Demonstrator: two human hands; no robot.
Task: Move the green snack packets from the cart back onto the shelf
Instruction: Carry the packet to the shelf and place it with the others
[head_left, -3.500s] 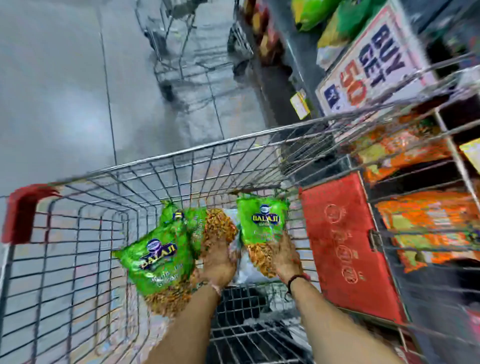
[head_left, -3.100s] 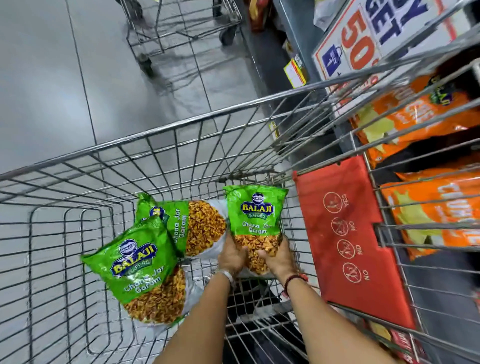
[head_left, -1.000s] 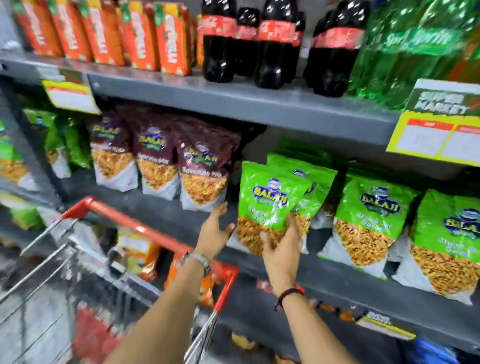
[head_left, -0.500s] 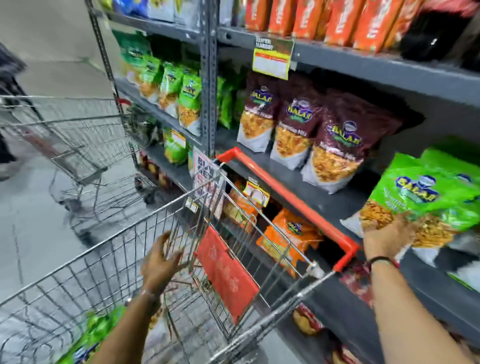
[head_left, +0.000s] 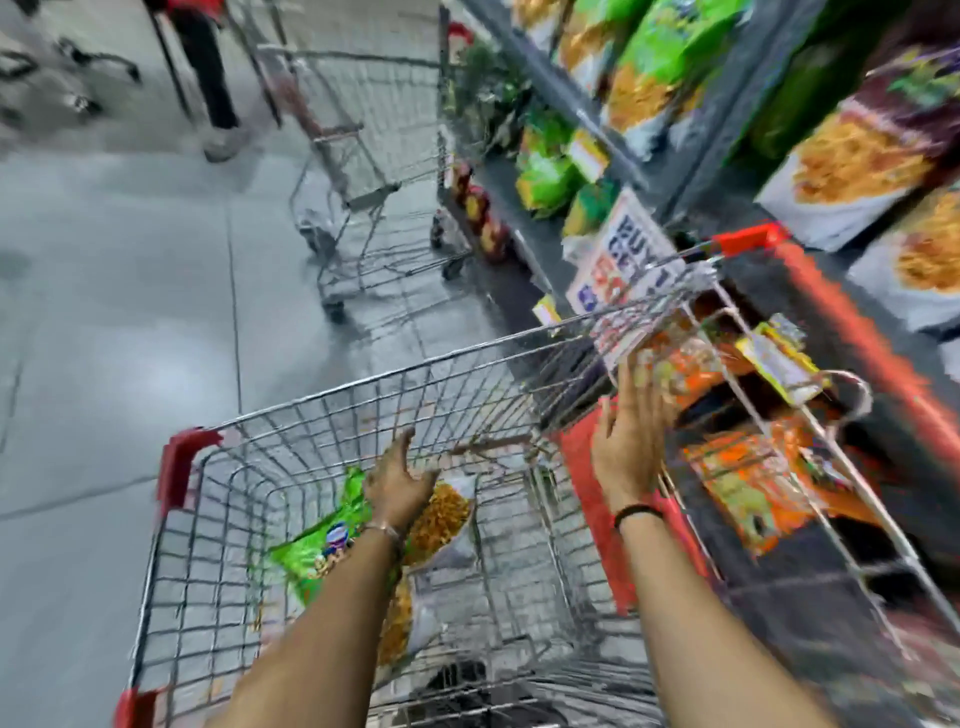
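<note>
Two green snack packets (head_left: 332, 540) lie flat on the floor of the wire cart (head_left: 291, 447), long axes running diagonally, logo ends toward the far left. Left hand (head_left: 397, 486) hovers just above them, fingers spread and empty; right hand (head_left: 626, 441), open and empty, is raised by the cart's right wall beside the shelf (head_left: 831, 322).

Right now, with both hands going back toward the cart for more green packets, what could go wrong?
1. The green packets overlap under the left hand; grabbing one may drag its neighbour along.
2. The right hand, open and empty, is close to the cart wires and could catch on them.
3. A second cart and a person stand close ahead, so shoving the cart forward could bump them.
</note>
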